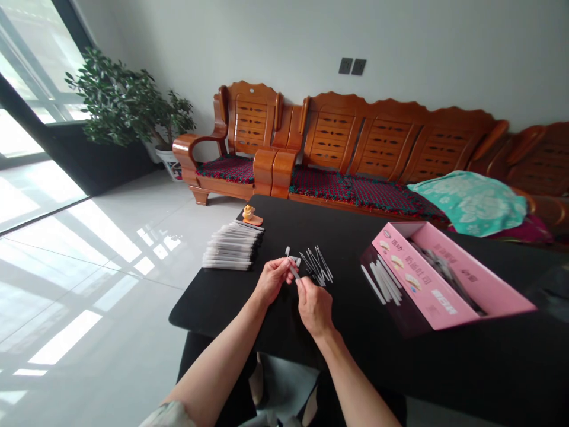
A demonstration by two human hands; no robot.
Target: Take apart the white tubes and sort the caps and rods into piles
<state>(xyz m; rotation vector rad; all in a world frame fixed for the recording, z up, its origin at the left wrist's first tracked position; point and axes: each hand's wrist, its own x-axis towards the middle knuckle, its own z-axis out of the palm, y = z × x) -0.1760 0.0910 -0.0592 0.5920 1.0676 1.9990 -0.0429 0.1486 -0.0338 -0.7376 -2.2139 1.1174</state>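
Note:
Between my two hands is a slim pen (294,271), held above the black table. My left hand (273,280) is closed with its fingertips at the pen's far end. Thumb and fingers of my right hand (315,305) pinch its near end. Just beyond my fingers lie small white pen caps (293,259), partly hidden. Several thin pen refills (317,265) are spread right of the caps. To the left, a neat pile of whitish pens (232,248) with dark ends lies near the table edge. Several pale pen barrels (383,280) lie farther right.
A pink cardboard box (415,284) with dark slender things inside stands on the black table (355,344) at right. A small yellow figurine (249,213) sits at the far left corner. Beyond are a wooden sofa (338,136), a turquoise cushion (473,201) and a potted plant (128,101).

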